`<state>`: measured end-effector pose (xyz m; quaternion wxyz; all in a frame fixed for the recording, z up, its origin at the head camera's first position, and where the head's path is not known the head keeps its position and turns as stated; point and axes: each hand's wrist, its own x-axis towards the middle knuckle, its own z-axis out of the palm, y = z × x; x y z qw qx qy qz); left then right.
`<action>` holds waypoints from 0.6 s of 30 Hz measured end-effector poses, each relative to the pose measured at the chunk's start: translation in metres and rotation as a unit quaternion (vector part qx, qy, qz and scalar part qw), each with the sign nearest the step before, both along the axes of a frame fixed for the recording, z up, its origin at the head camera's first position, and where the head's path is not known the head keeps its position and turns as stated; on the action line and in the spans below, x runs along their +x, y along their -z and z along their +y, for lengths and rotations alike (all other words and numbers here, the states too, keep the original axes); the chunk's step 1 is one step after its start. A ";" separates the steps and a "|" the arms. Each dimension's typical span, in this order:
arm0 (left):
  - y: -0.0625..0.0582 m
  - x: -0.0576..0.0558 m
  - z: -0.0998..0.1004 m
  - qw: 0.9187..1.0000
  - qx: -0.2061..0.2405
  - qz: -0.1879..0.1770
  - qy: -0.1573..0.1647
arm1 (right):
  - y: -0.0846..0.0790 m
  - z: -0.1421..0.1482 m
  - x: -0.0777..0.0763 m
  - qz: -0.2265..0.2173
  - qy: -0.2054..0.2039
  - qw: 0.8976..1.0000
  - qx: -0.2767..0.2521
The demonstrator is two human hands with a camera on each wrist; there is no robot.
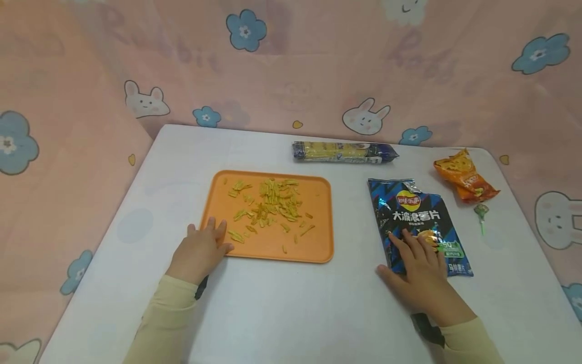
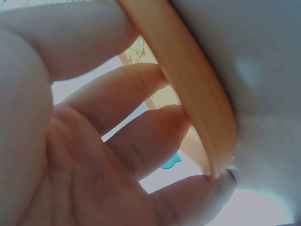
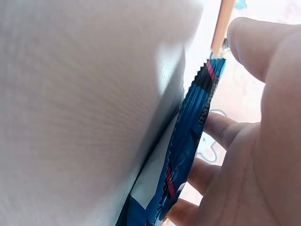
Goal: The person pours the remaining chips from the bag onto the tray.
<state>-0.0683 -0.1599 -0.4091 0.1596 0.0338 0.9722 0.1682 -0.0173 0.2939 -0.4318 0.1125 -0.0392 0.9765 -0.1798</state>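
An orange tray (image 1: 268,248) lies on the table with small yellow crumbled chip pieces (image 1: 275,199) scattered over it. My left hand (image 1: 200,253) is at its near left corner, fingers apart and fingertips on the rim. In the left wrist view, fingertips meet the outer edge of the tray (image 2: 197,89), and the little finger reaches round its corner. My right hand (image 1: 420,285) rests spread on a dark blue potato chip bag (image 1: 416,202), its thumb off the bag's left side. The right wrist view shows the bag's crimped edge (image 3: 195,108) beneath straight fingers.
Behind the tray lies a long packet (image 1: 343,152) with yellow contents and dark blue ends. At the right are an orange snack bag (image 1: 466,177) and a small green lollipop (image 1: 481,212). A pink printed cloth (image 1: 291,76) hangs behind the white table (image 1: 291,308).
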 end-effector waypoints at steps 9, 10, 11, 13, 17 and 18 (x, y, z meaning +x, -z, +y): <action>-0.003 0.003 -0.005 1.000 0.008 -0.021 0.005 | -0.002 0.005 -0.006 -0.006 -0.004 1.000 -0.012; -0.004 0.004 -0.006 1.000 0.010 -0.021 0.009 | -0.003 0.007 -0.008 -0.005 -0.003 1.000 -0.016; -0.006 0.005 -0.008 1.000 0.012 -0.021 0.010 | -0.006 0.009 -0.010 -0.003 0.000 1.000 -0.018; -0.011 0.005 -0.010 1.000 0.016 -0.006 0.003 | -0.012 0.014 -0.014 0.014 0.013 1.000 -0.022; -0.021 0.000 -0.012 0.995 0.012 0.094 -0.013 | -0.035 0.025 -0.026 0.074 0.071 0.994 -0.026; -0.022 -0.002 -0.011 0.991 0.008 0.130 -0.016 | -0.042 0.027 -0.030 0.096 0.087 0.991 -0.031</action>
